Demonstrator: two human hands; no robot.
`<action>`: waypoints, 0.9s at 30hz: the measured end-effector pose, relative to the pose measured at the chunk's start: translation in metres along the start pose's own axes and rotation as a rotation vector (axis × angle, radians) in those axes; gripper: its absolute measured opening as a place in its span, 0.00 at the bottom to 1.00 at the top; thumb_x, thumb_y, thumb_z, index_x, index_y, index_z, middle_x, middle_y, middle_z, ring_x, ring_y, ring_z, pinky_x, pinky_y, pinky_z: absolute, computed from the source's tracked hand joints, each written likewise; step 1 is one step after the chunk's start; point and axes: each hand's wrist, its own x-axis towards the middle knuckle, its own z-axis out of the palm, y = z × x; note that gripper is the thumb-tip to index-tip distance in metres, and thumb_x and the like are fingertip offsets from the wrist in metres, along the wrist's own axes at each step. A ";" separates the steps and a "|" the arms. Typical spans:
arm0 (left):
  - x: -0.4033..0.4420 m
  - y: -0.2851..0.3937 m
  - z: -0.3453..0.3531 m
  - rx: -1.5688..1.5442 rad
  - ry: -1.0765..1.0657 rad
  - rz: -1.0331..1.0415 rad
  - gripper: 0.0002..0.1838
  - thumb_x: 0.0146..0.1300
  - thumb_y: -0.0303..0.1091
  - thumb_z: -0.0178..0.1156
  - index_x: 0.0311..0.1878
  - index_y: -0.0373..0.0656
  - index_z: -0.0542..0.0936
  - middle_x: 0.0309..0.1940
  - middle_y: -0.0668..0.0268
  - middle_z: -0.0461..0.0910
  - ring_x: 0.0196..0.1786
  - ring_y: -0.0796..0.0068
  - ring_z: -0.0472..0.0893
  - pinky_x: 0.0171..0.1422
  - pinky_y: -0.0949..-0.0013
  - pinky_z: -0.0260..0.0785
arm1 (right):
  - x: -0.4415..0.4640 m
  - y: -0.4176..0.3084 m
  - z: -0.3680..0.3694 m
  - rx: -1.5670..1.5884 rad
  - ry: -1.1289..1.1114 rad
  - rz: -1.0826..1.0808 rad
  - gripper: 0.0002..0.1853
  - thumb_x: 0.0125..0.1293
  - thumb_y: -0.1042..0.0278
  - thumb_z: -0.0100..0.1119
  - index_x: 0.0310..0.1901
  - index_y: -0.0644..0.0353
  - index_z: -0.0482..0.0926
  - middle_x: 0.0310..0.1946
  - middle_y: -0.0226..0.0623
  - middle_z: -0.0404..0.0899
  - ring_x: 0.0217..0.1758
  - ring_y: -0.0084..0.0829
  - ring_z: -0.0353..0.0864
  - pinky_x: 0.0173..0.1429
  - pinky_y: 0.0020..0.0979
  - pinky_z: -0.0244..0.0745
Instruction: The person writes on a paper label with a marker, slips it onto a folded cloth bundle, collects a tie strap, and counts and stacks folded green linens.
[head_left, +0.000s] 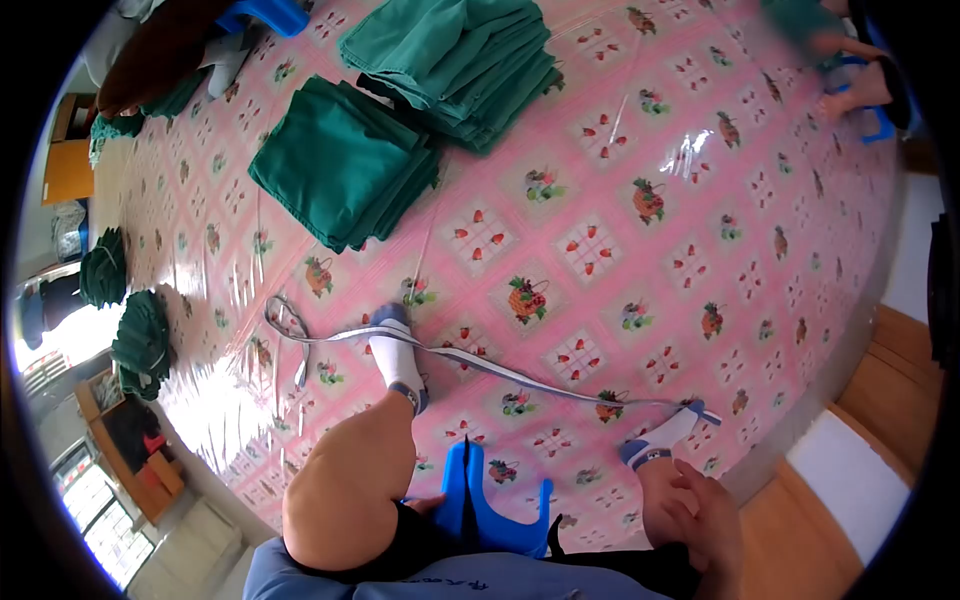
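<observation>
A blue plastic stool [487,505] stands between my legs, partly under me. My left hand [427,504] is at its left edge; only the fingers show, closed against the blue plastic, and my knee hides the rest. My right hand [698,508] hangs beside my right shin with its fingers apart, holding nothing. A long grey-and-white strap [500,371] runs across the floor, over my left foot [393,350] and to my right foot [668,435]. Its left end lies in a loose loop.
Ahead lie two stacks of folded green cloth, a darker one [335,160] and a taller lighter one [455,60]. Green bundles [142,345] sit at the left. Other people sit at the upper left and upper right. The floor has a shiny pink patterned covering [590,245].
</observation>
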 end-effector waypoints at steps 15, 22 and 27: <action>-0.002 0.015 -0.027 -0.183 0.008 0.041 0.17 0.69 0.42 0.53 0.56 0.43 0.72 0.33 0.68 0.75 0.44 0.73 0.76 0.56 0.67 0.65 | -0.005 -0.041 -0.010 0.013 0.068 -0.090 0.30 0.53 0.74 0.64 0.61 0.62 0.72 0.44 0.45 0.81 0.49 0.41 0.81 0.54 0.35 0.74; 0.209 0.176 -0.098 -0.828 0.090 0.414 0.30 0.69 0.59 0.48 0.65 0.49 0.67 0.52 0.60 0.76 0.57 0.63 0.73 0.66 0.57 0.62 | -0.008 -0.041 -0.004 0.065 0.088 -0.062 0.30 0.54 0.72 0.66 0.61 0.61 0.73 0.43 0.45 0.81 0.48 0.40 0.81 0.53 0.35 0.75; 0.261 0.283 -0.065 -1.075 -0.043 0.483 0.33 0.66 0.65 0.45 0.67 0.55 0.67 0.65 0.60 0.69 0.66 0.48 0.67 0.69 0.31 0.50 | -0.001 -0.035 -0.007 0.076 0.046 -0.053 0.29 0.54 0.71 0.66 0.60 0.61 0.73 0.43 0.45 0.82 0.48 0.41 0.82 0.53 0.35 0.75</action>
